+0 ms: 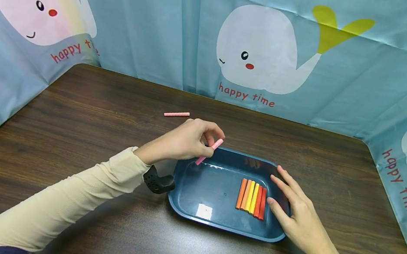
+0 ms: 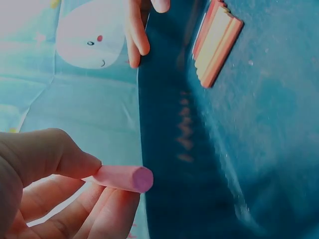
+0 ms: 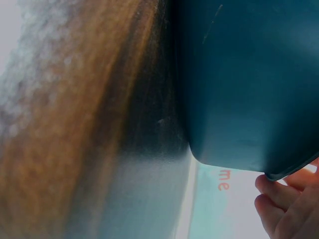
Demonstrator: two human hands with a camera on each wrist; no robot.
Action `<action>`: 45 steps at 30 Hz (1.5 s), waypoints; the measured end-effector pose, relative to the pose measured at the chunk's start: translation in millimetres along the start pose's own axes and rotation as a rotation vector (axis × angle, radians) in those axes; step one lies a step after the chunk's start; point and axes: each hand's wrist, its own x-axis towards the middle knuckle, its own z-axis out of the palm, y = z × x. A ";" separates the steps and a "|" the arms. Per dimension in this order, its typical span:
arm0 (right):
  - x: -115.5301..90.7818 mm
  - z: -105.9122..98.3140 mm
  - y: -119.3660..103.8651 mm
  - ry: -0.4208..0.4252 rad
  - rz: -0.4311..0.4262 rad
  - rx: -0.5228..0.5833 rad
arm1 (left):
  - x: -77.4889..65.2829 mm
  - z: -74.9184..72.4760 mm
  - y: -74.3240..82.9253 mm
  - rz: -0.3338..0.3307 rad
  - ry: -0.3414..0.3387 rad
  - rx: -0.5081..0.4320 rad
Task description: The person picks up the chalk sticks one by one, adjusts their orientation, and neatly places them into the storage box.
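Observation:
My left hand (image 1: 189,140) pinches a pink chalk stick (image 1: 217,144) between thumb and fingers, over the far left corner of a dark blue tray (image 1: 190,217). The left wrist view shows the round end of this pink chalk (image 2: 142,179) close up. Inside the tray, several orange, yellow and red chalk sticks (image 1: 252,199) lie side by side toward the right. At the tray's right edge is my right hand (image 1: 299,211), its fingers extended and spread. Its fingertips (image 3: 266,185) touch the rim in the right wrist view.
Another pink chalk stick (image 1: 176,114) lies on the dark wooden table (image 1: 113,96), beyond my left hand. A light blue curtain (image 1: 155,23) with whale prints stands along the table's back and sides.

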 end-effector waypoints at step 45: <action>0.4 0.0 -0.4 -0.016 0.013 0.017 | 27.5 70.8 14.4 0.006 -0.167 0.010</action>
